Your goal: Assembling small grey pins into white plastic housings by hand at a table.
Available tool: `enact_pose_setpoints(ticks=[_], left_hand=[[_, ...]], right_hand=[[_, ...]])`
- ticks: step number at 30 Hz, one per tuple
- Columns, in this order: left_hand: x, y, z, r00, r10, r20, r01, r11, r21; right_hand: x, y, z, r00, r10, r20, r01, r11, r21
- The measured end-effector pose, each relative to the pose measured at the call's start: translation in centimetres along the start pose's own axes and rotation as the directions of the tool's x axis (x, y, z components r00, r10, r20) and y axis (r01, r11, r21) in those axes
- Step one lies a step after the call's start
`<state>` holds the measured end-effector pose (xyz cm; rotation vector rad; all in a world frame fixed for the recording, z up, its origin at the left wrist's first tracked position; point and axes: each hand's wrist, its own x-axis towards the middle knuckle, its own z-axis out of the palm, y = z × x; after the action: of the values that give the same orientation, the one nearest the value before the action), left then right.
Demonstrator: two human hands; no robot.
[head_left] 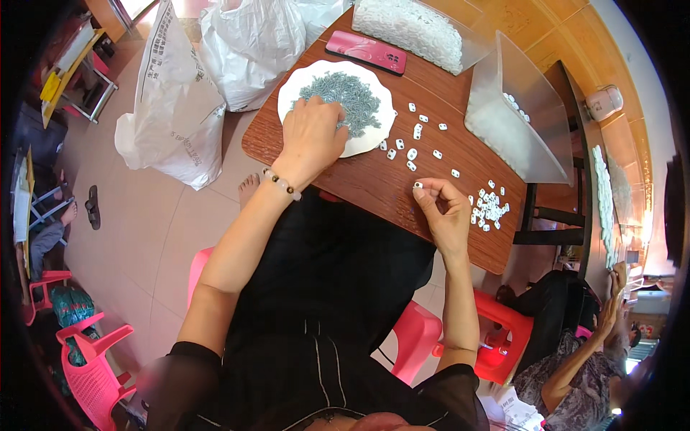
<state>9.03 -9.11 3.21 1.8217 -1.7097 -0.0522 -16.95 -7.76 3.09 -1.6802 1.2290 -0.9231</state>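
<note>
A white scalloped plate (289,85) holds a heap of small grey metal pieces, perhaps screws (352,93). Over its near side, my left hand (313,136) dips bent, closed fingers into the heap; its fingertips and anything between them are hidden. Farther right, above the table's near edge, my right hand (444,212) pinches a small white plastic piece with dark holes (418,186) between thumb and index finger. Similar loose white pieces (412,154) are scattered between plate and hand. Just beyond my right hand lies a cluster of them (490,208).
On the brown wooden table (445,86) a pink phone (365,52) lies behind the plate. Clear-walled bins of white pieces (410,32) (503,136) line the far side. White sacks (176,108) stand left, pink chairs (93,359) lower left. Another person's arm (582,352) shows at right.
</note>
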Motion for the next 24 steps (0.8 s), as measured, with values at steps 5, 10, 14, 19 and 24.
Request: enact_pose_setpoints(ticks=[5,10,14,19,24], left_hand=[[1.1,-0.7,1.2,0.998,0.045,0.043,-0.047,0.998,0.043],[1.7,-0.7,1.1,1.000,0.008,0.020,-0.005,0.993,-0.121],[1.8,0.3,0.2,0.981,-0.149,0.125,0.186,0.908,-0.374],[1.2,-0.1,0.9,0.979,-0.136,0.155,0.199,0.817,-0.542],[0.3,1.4,1.0,0.976,-0.043,0.212,0.179,0.713,-0.678]], right_hand=[[-0.5,0.6,0.3,1.000,-0.026,-0.005,0.026,1.000,0.008],[-0.3,0.1,0.7,0.998,-0.055,-0.003,0.055,0.998,0.006],[0.1,-0.3,0.9,0.999,-0.050,0.011,0.049,0.996,0.078],[1.0,-1.6,1.6,0.996,-0.082,0.023,0.077,0.983,0.164],[1.8,-2.5,2.2,0.999,-0.043,0.028,0.031,0.945,0.325]])
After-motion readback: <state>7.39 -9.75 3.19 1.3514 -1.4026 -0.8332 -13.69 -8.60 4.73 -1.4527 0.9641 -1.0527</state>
